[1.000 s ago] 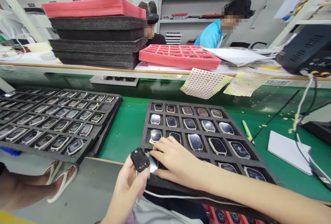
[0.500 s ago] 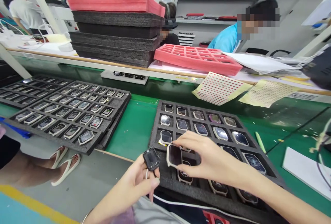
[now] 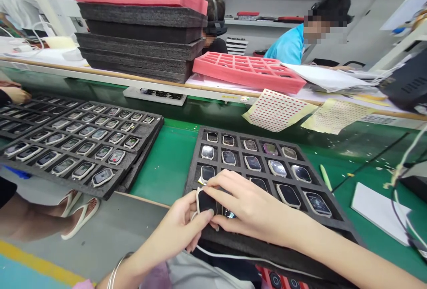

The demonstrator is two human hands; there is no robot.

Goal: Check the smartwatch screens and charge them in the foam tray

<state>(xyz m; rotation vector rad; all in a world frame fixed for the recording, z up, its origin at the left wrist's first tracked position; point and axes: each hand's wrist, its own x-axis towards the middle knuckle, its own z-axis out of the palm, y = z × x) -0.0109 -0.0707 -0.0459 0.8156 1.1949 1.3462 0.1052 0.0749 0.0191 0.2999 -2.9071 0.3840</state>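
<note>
A black foam tray [image 3: 195, 164] with several smartwatch bodies in its pockets lies on the green belt in front of me. Over its near left corner both my hands meet. My right hand [image 3: 250, 209] pinches a pale-rimmed smartwatch body [image 3: 206, 201] with a dark screen. My left hand [image 3: 180, 231] closes under and behind that watch, fingers touching it; the small black part it held is hidden between the hands.
A second, longer black tray of watches [image 3: 136, 155] lies to the left. Stacked black and pink foam trays [image 3: 140, 26], an empty pink tray [image 3: 247, 71], dotted sticker sheets [image 3: 273, 111], a green pen [image 3: 325, 177], a white pad [image 3: 380, 209]. People sit beyond the shelf; sandalled feet at left.
My right hand lifted a watch body out of the tray, then brought it onto the small black part in my left hand. The hands have come together.
</note>
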